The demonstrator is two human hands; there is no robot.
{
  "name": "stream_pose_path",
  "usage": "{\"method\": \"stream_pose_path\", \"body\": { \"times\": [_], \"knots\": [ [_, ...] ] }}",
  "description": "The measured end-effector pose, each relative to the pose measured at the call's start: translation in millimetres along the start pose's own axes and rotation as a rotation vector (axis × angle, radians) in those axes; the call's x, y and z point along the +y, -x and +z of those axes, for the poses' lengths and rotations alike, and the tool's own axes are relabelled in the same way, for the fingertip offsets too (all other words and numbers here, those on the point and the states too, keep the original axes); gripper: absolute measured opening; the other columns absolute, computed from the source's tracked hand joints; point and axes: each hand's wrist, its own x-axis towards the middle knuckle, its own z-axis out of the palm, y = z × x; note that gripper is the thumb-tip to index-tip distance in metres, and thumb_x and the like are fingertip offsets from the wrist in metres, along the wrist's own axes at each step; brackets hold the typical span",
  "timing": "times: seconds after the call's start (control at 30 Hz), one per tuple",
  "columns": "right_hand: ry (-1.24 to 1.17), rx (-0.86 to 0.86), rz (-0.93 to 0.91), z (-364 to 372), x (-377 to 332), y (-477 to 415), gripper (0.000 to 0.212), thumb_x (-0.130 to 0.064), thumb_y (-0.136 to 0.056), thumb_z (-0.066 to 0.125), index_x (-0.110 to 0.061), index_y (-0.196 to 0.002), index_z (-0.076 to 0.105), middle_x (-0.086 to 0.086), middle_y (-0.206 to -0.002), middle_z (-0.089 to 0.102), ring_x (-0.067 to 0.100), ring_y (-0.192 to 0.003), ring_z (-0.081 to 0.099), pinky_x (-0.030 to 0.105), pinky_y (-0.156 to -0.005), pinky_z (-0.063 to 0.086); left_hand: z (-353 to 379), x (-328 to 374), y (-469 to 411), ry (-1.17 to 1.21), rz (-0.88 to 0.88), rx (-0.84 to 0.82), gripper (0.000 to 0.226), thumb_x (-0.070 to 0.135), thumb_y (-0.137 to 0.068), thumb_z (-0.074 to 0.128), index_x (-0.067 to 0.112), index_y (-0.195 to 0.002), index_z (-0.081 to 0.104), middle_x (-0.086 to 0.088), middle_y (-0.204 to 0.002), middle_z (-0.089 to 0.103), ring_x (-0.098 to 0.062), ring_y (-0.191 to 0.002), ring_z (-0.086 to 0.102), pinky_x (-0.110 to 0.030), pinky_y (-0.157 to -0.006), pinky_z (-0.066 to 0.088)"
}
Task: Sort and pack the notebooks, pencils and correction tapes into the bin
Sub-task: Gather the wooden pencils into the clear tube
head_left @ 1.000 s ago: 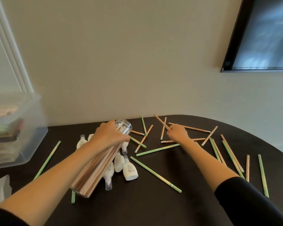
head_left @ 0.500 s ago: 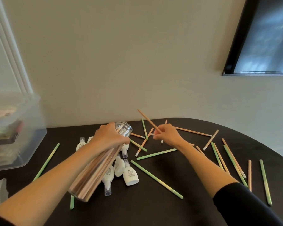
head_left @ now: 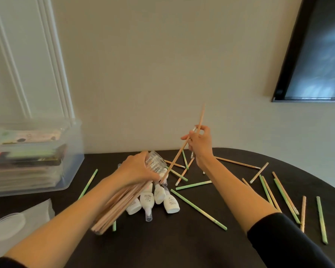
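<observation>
You have soft, even indoor light, with only faint shadows on the dark worktop [head_left: 182, 240]. Motion blur smears the clear bin [head_left: 74, 163] at left and the pencil jar [head_left: 122, 204] in your left hand [head_left: 135, 171]. The wide lens bends the wall trim [head_left: 52, 55] and the dark screen [head_left: 317, 55], which carries pale bluish reflections.

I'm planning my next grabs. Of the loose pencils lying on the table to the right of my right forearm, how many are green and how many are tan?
Green pencils: 3
Tan pencils: 6 (one partly behind the right forearm)
Total: 9
</observation>
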Motion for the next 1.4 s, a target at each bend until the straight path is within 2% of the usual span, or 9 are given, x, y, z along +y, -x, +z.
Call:
{"method": "stream_pose_path", "body": {
  "times": [0.27, 0.57, 0.7, 0.8, 0.87, 1.03, 1.13, 1.23, 1.4],
  "knots": [
    [-0.303, 0.260, 0.178, 7.7, -10.8, 9.2, 0.013, -0.004, -0.098, 0.034, -0.016, -0.103, 0.036, 0.009, -0.070, 0.060, 0.006, -0.048, 0.043, 0.011, -0.037, 0.035, -16.5, -26.4, 20.1, -0.084, -0.086, -0.104, 0.051, 0.045, -0.064, 0.073, 0.028, -0.099, 0.040, 0.013, -0.086, 0.046, -0.005, -0.076, 0.047, -0.020, -0.061, 0.038],
    [-0.352, 0.134, 0.373, 31.1, -2.2, 31.8, 0.017, 0.006, -0.095, 0.030, -0.006, -0.105, 0.035, 0.025, -0.085, 0.061, 0.009, -0.043, 0.032, 0.012, -0.034, 0.027, -18.6, -40.2, 34.1, -0.016, -0.171, -0.013, 0.049, 0.044, -0.065, 0.073, 0.026, -0.095, 0.039, 0.010, -0.086, 0.045, -0.005, -0.074, 0.044, -0.020, -0.055, 0.032],
    [-0.377, 0.145, 0.413, 29.7, -4.0, 36.8, 0.027, 0.007, -0.095, 0.030, -0.002, -0.119, 0.038, 0.029, -0.097, 0.061, 0.012, -0.049, 0.045, 0.012, -0.034, 0.033, -17.7, -44.3, 40.3, -0.090, -0.147, -0.018, 0.050, 0.042, -0.065, 0.071, 0.024, -0.098, 0.038, 0.009, -0.087, 0.045, -0.006, -0.075, 0.044, -0.019, -0.054, 0.033],
    [-0.340, -0.019, 0.447, 35.3, -8.2, 48.2, 0.014, 0.009, -0.093, 0.031, -0.003, -0.093, 0.040, 0.028, -0.087, 0.059, 0.010, -0.045, 0.044, 0.011, -0.034, 0.031, -17.2, -40.4, 41.5, -0.055, -0.136, -0.013, 0.049, 0.044, -0.064, 0.072, 0.025, -0.095, 0.039, 0.010, -0.086, 0.043, -0.006, -0.074, 0.044, -0.020, -0.054, 0.033],
    [-0.188, -0.192, 0.431, 38.3, -8.2, 56.3, 0.017, 0.007, -0.093, 0.036, -0.004, -0.080, 0.041, 0.024, -0.083, 0.059, 0.005, -0.036, 0.039, 0.011, -0.032, 0.024, -17.1, -35.8, 40.7, -0.046, -0.122, -0.007, 0.050, 0.045, -0.063, 0.072, 0.026, -0.094, 0.038, 0.010, -0.087, 0.044, -0.006, -0.078, 0.045, -0.020, -0.055, 0.033],
    [0.260, -0.767, 0.395, 36.1, -2.7, 72.4, 0.015, -0.009, -0.091, 0.053, -0.009, -0.085, 0.066, 0.006, -0.084, 0.062, 0.002, -0.038, 0.036, 0.010, -0.035, 0.027, -17.5, -32.7, 39.8, -0.075, -0.103, 0.034, 0.050, 0.044, -0.061, 0.073, 0.026, -0.094, 0.040, 0.011, -0.082, 0.045, -0.004, -0.072, 0.044, -0.021, -0.053, 0.033],
    [0.399, -0.703, 0.274, 26.9, -2.9, 67.5, 0.020, -0.011, -0.093, 0.050, -0.014, -0.088, 0.068, 0.001, -0.093, 0.064, 0.002, -0.057, 0.045, 0.014, -0.047, 0.036, -19.3, -37.1, 41.5, -0.078, -0.123, 0.038, 0.052, 0.045, -0.062, 0.073, 0.026, -0.096, 0.040, 0.010, -0.085, 0.045, -0.007, -0.076, 0.046, -0.021, -0.055, 0.034],
    [0.841, -0.622, -0.035, 10.9, -2.3, 59.4, 0.024, -0.006, -0.093, 0.046, -0.012, -0.097, 0.068, 0.005, -0.109, 0.063, 0.018, -0.095, 0.057, 0.029, -0.077, 0.045, -23.1, -42.1, 43.6, -0.086, -0.138, 0.045, 0.052, 0.045, -0.061, 0.073, 0.026, -0.096, 0.041, 0.011, -0.085, 0.046, -0.006, -0.078, 0.045, -0.021, -0.057, 0.034],
    [1.275, -0.673, -0.275, 0.7, -1.7, 54.7, 0.033, -0.016, -0.099, 0.032, -0.017, -0.105, 0.064, 0.009, -0.104, 0.064, 0.023, -0.088, 0.056, 0.034, -0.084, 0.041, -25.0, -40.8, 44.7, -0.088, -0.102, 0.023, 0.053, 0.043, -0.063, 0.075, 0.026, -0.099, 0.040, 0.008, -0.092, 0.048, -0.007, -0.080, 0.046, -0.022, -0.066, 0.038]
  ]
}}
